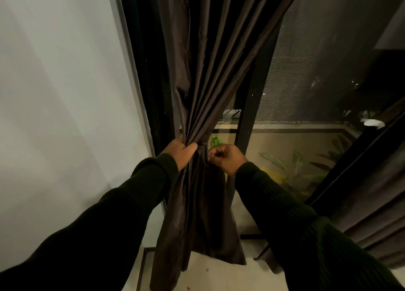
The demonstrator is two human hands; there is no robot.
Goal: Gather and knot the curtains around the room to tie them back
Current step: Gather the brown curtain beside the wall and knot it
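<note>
A dark brown curtain (206, 75) hangs in front of a dark-framed glass door, bunched into a narrow waist at mid-height. My left hand (180, 151) grips that bunched waist from the left, thumb over the folds. My right hand (228, 158) is curled beside it on the right and pinches a fold or band of the same fabric at the waist. Below my hands the curtain's tail (197, 225) hangs loose down to the pale floor. Both arms wear dark ribbed sleeves.
A white wall (65, 115) fills the left. A black door frame post (252, 119) stands right of the curtain, with a mesh screen (328, 60) and green plants (295, 165) beyond the glass. Another dark curtain (377, 203) hangs at the right edge.
</note>
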